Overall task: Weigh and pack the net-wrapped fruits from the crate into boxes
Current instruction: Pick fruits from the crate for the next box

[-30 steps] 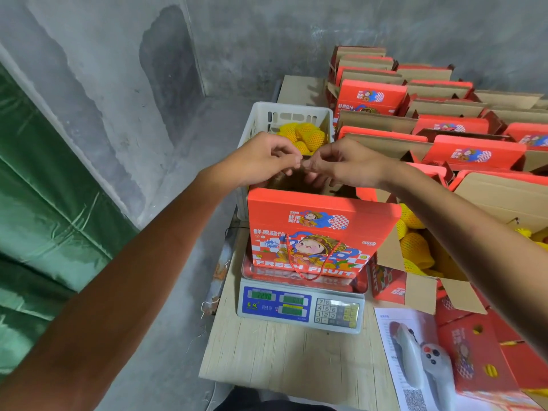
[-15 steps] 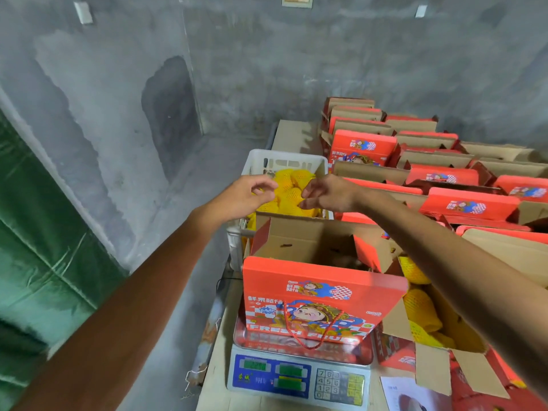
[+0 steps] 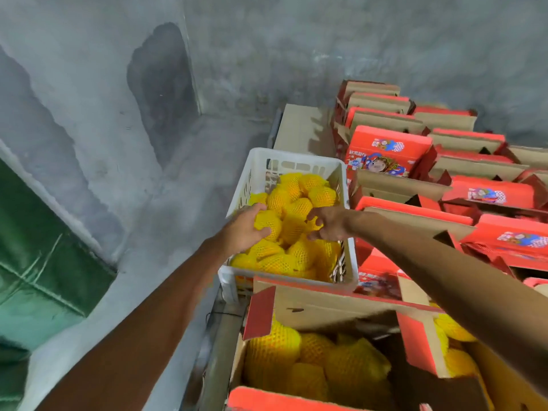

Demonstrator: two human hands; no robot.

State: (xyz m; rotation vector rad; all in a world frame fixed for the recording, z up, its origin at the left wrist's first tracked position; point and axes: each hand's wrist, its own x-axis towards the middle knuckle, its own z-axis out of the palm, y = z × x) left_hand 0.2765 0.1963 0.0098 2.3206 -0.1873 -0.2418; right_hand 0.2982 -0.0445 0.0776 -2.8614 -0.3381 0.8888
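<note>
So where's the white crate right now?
Head view, centre: the white crate sits just beyond the open box, left of the red boxes.
</note>
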